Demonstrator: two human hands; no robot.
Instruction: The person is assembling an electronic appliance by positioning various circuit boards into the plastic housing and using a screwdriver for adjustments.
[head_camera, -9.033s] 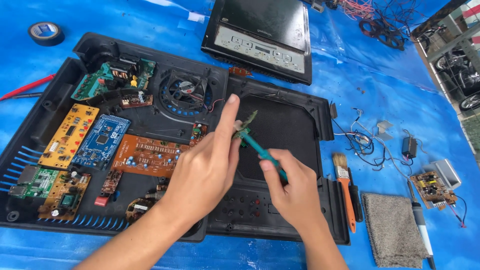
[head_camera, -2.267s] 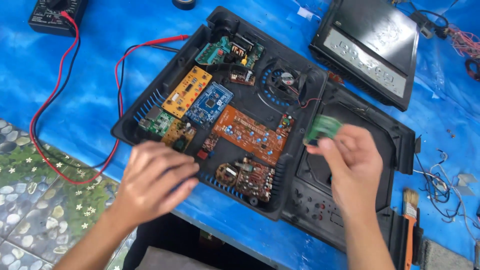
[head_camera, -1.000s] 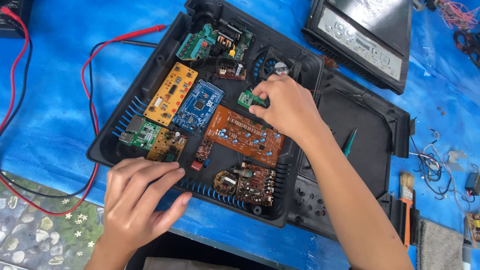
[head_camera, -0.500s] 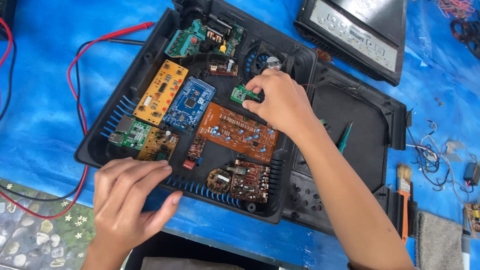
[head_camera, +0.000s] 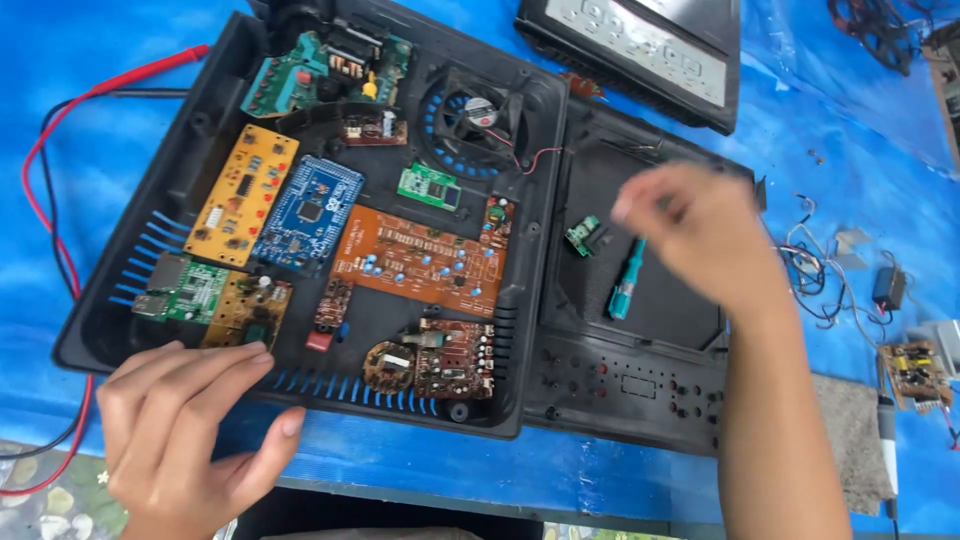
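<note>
Left hand (head_camera: 185, 430), fingers spread and empty, presses the black tray (head_camera: 520, 400) edge at lower left, likely steadying it. Right hand (head_camera: 690, 235), blurred at centre right, hovers over a teal screwdriver (head_camera: 625, 282); its grip cannot be told.

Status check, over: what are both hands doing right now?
Left hand open, fingers resting on black plastic casing front edge. Right hand blurred, empty, above teal-handled screwdriver. Small green circuit board lies beside black fan.
</note>
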